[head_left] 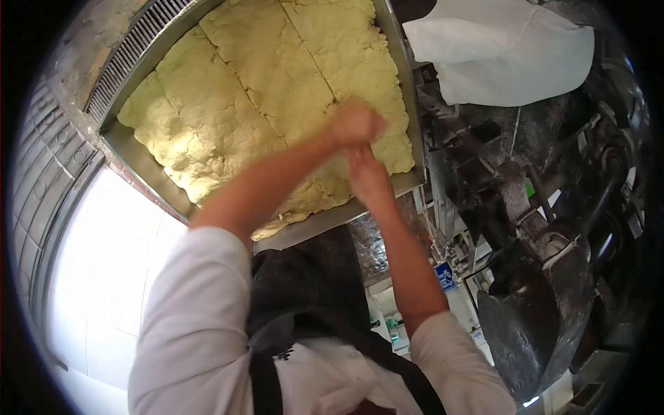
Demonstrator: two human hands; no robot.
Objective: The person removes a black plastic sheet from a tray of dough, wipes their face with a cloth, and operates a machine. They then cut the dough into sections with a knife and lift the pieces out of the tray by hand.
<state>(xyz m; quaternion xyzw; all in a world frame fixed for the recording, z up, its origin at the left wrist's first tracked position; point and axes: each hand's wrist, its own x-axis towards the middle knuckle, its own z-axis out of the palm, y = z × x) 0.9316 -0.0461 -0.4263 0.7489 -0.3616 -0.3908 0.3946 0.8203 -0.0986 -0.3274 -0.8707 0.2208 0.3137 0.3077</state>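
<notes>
A wide slab of pale yellow dough (263, 90), cracked and scored into strips, fills a metal tray (145, 169). My left hand (356, 124) is closed in a fist and presses on the dough near the tray's right front corner. My right hand (365, 176) lies just below it, touching the left wrist, stretched out over the dough's edge. Both hands are blurred by motion. My white sleeves and black apron (311, 297) fill the lower part of the view.
A white cloth (505, 48) lies over a dark, flour-dusted machine (546, 277) to the right of the tray. A ribbed metal grille (138, 41) runs along the tray's left side. A bright white surface (104, 277) is at lower left. Small blue-labelled packages (446, 275) sit below.
</notes>
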